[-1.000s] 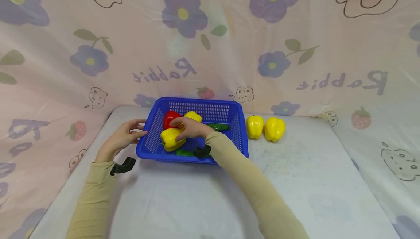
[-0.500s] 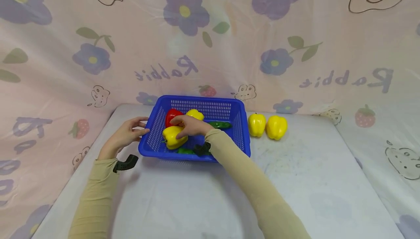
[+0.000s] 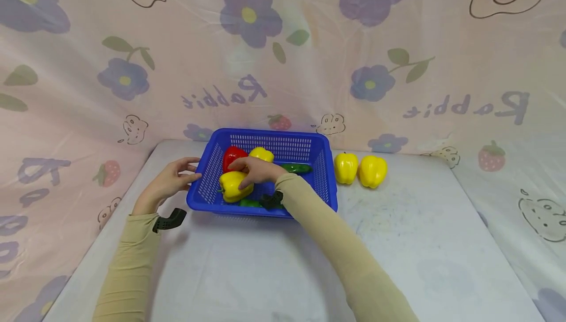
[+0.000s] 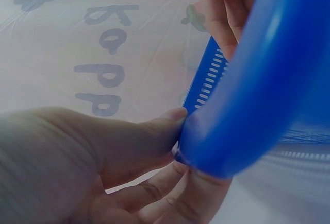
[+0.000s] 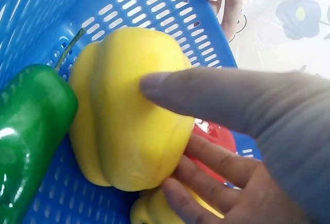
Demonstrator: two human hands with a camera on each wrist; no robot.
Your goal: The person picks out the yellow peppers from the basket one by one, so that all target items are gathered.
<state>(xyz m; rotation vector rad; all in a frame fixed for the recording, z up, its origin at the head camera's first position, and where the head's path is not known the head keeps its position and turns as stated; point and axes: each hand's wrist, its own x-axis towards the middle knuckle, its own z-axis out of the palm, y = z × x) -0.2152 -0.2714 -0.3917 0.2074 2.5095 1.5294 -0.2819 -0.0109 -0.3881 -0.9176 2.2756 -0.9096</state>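
While the left hand [image 3: 170,182] pinches a blue, rectangular plastic basket [image 3: 325,177] by its rim, the right hand [image 3: 260,170] pinches between thumb and fingers a glossy, lobed yellow bell pepper [image 5: 124,116] lying inside.

Curtained-off tabletop nook, indoors by look; wider room hidden, so home, studio or workplace cannot be told. Pinkish sheeting [image 3: 309,78] hangs behind and down both sides of white-covered table [image 3: 247,273], creased and shiny in patches. Nursery-like print: purple flowers [image 3: 239,32], strawberries [image 3: 280,122], rabbits [image 3: 330,124], "Rabbit" lettering [image 3: 247,90] running backwards. Black wrist-worn device [image 3: 170,220] at sleeve cuff hints at recording set-up.
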